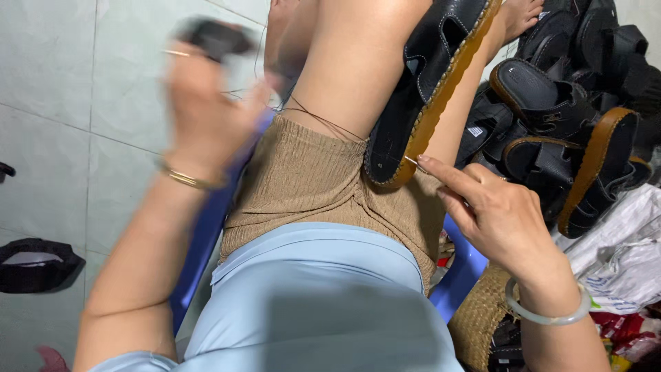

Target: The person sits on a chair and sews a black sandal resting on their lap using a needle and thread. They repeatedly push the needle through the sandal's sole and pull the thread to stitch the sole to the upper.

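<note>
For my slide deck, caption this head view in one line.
Right hand pushes a needle into the tan sole of a black sandal on the lap; blurred left hand pulls thread.

Black sandal [430, 83] with tan sole rests on the thigh, toward 12 o'clock. Right hand [499, 213] at 3 o'clock, forefinger and needle [410, 161] at sole edge. Left hand [206, 103], blurred, at 10 o'clock, grips a dark object. Sandal pile [571, 117] at 2 o'clock.

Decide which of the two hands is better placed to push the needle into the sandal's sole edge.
Right. The right hand pinches the needle at the sandal sole edge; the left hand is raised away, blurred.
</note>
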